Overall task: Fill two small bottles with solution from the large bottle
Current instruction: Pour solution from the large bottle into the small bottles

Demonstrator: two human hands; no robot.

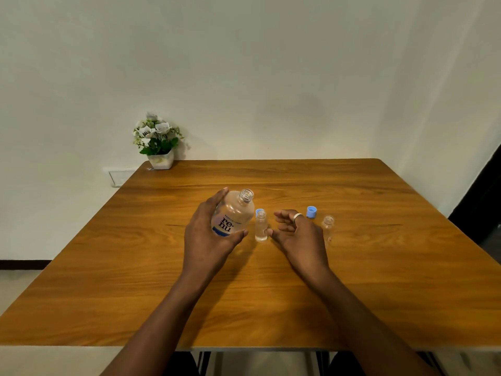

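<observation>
My left hand (208,234) grips the large clear bottle (235,213), which is uncapped and tilted to the right, its mouth above and left of a small bottle. That small clear bottle (261,226) stands upright and open on the table, with liquid in its lower part. My right hand (298,234) hovers just right of it, fingers loosely curled, holding nothing; a ring sits on one finger. A second small open bottle (328,226) stands behind my right hand, partly hidden. A blue cap (311,212) lies behind it, and another blue cap (259,211) peeks out behind the first small bottle.
All of this stands on a wooden table (271,294). A potted plant with white flowers (158,142) stands at the far left corner against the wall. The table's right edge borders a dark doorway.
</observation>
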